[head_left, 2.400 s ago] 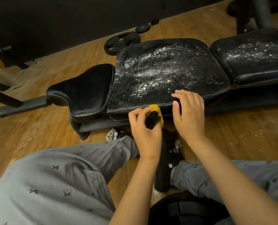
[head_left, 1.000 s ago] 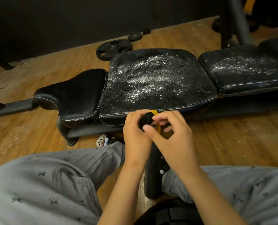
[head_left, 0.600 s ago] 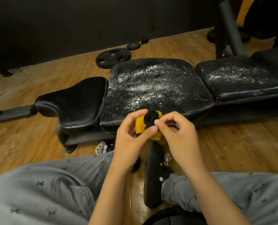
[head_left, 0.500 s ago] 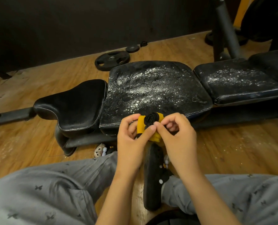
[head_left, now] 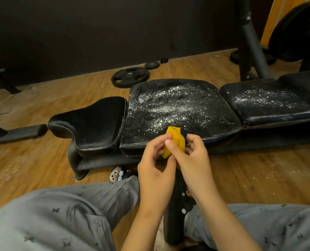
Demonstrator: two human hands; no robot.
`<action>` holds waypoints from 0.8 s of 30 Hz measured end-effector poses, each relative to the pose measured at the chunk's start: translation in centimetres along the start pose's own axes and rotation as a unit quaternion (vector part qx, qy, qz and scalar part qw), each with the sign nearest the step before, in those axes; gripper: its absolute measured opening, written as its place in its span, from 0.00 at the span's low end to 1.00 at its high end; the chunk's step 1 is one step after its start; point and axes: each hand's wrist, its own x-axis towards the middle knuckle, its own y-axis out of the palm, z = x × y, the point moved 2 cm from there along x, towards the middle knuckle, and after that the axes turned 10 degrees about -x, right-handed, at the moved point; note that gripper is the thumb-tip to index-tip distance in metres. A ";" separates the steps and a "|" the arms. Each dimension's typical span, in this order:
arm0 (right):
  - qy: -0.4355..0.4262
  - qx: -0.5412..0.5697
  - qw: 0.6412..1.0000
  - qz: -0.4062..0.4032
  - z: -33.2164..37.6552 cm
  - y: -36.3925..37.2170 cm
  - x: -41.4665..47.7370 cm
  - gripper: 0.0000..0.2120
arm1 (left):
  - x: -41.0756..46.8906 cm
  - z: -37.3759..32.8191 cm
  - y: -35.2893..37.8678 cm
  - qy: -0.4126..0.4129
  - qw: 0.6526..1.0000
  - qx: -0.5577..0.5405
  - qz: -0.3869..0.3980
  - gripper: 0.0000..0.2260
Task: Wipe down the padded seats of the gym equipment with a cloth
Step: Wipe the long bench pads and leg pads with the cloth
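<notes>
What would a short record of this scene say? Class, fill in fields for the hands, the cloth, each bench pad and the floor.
Left hand: pinches the yellow cloth
Right hand: holds the same cloth
Middle pad: dusted with white powder
Right pad: also powdered
Left seat pad: nearly powder-free
Cloth position: bunched, at the middle pad's near edge
Floor: weight plate beyond the pads

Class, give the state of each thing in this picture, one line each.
yellow cloth: bunched, gripped by both hands
left hand: grips cloth
right hand: grips cloth
middle pad: dusted with white powder
right pad: dusted with white powder
left seat pad: almost powder-free
weight plate: flat on floor
</notes>
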 end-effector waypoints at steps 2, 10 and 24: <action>-0.002 -0.035 0.999 0.008 0.1 0.1 0.3 0.26 | 0.5 -0.5 -0.6 -0.009 1.000 -0.019 0.018 0.19; -0.125 -0.139 0.978 0.087 6.2 0.7 4.1 0.11 | 7.0 -5.4 -4.9 0.020 0.981 0.148 0.122 0.11; -0.164 -0.577 0.754 0.266 16.0 5.9 20.8 0.11 | 24.4 0.1 -12.5 -0.049 0.883 0.414 0.215 0.12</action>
